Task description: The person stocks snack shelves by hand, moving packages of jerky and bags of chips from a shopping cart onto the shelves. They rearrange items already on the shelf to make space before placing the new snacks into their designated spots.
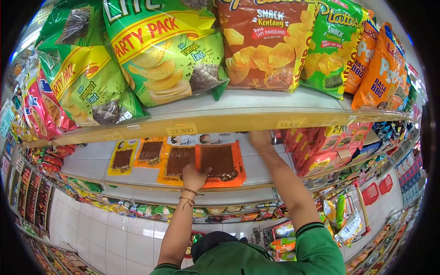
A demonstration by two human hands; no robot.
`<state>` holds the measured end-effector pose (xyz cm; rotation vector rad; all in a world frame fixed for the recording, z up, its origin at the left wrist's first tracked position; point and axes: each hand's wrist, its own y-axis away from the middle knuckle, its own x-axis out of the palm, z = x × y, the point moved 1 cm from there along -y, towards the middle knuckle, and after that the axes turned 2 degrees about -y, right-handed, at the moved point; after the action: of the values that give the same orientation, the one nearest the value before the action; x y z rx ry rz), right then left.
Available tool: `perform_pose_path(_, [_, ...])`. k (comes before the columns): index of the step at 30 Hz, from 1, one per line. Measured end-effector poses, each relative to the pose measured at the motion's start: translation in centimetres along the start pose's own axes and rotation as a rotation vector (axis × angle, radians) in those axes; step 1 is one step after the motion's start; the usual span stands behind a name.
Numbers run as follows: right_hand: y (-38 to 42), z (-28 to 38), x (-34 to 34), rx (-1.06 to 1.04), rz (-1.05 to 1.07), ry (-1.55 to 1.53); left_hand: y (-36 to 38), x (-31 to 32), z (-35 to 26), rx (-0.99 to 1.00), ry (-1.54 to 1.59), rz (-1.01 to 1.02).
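Note:
My left hand [195, 177], with a cord bracelet at the wrist, rests at the front of two larger orange packets with dark brown contents. Its thumb stretches over the right orange packet [222, 161], and its fingers lie by the left orange packet [180, 160]. A smaller orange packet [151, 152] and a yellow packet [122, 157] lie flat to their left. My right hand [260, 139] reaches beneath the upper shelf, near the red-pink packs. The shelf edge hides its fingers, so I cannot see whether it holds anything.
Above, the upper shelf edge [229, 123] bears price labels and large chip bags [167, 59]. Red-pink packs [321, 151] are stacked to the right on the lower shelf [91, 166]. Behind me are a cart [362, 206] with snack bags and red baskets [371, 193] on the tiled floor.

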<state>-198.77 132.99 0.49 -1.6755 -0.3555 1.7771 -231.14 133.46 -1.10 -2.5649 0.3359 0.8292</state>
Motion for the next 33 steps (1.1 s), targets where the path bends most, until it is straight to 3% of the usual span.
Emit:
perform_pose_path(2, [-0.6,-0.6,-1.6,0.065,-0.036,-0.093,-0.3,0.4,0.0,-0.006,0.026,-0.002])
perform_pose_path(4, [0.2,-1.0,-3.8,0.140,-0.057,-0.190,-0.2,1.1,0.3,0.187,-0.187,-0.106])
perform_pose_path(6, [1.4,-2.1,-6.0,-0.058,-0.384,-0.183,-0.1,-0.1,-3.8,0.224,-0.329,-0.100])
perform_pose_path(7, [2.1,-2.1,-6.7,-0.064,-0.383,-0.174,-0.4,0.0,-5.9,0.257,-0.473,-0.093])
perform_pose_path(8, [3.0,-2.4,-7.5,0.094,-0.419,-0.651,-1.4,1.2,-7.3,0.253,-0.461,-0.094])
perform_pose_path(9, [3.9,-2.4,-8.2,0.258,-0.436,-1.127,-2.8,2.9,-8.8,0.312,-0.364,0.085])
perform_pose_path(10, [4.8,-1.7,-9.6,0.249,-0.431,-1.119,-3.5,4.8,-10.3,0.371,-0.264,0.262])
perform_pose_path(12, [6.8,-0.2,-11.8,0.733,-0.386,-1.504,-4.9,11.2,-11.7,0.586,-0.125,0.219])
perform_pose_path(16, [10.1,-0.4,-12.7,0.746,-0.431,-1.449,-7.2,19.0,-12.7,0.673,0.032,0.178])
perform_pose_path(18, [11.0,-0.2,-13.4,0.431,-0.480,-1.072,-8.8,19.5,-13.6,0.760,0.094,0.107])
perform_pose_path(20, [11.8,-0.2,-14.1,0.491,-0.456,-0.950,-10.3,19.5,-14.3,0.703,-0.175,0.326])
perform_pose_path(21, [12.0,-0.3,-14.5,0.411,-0.534,-0.750,-10.3,19.6,-13.6,0.785,-0.129,0.162])
perform_pose_path(23, [12.1,0.5,-16.4,0.258,-0.586,-0.376,-10.7,19.7,-12.9,0.832,-0.054,0.119])
perform_pose_path(26, [13.1,1.8,-16.5,0.434,-0.490,-0.426,-10.8,19.0,-13.3,0.882,0.081,0.051])
perform_pose_path(29, [14.1,1.3,-14.9,0.271,-0.561,-0.200,-9.7,17.2,-15.3,0.867,0.022,-0.041])
perform_pose_path(31, [14.5,1.4,-14.4,0.211,-0.561,-0.130,-8.1,13.5,-19.4,0.436,0.015,0.351])
perform_pose_path(33, [14.5,1.5,-14.1,0.232,-0.549,-0.097,-8.7,19.1,-17.5,0.498,0.070,0.417])
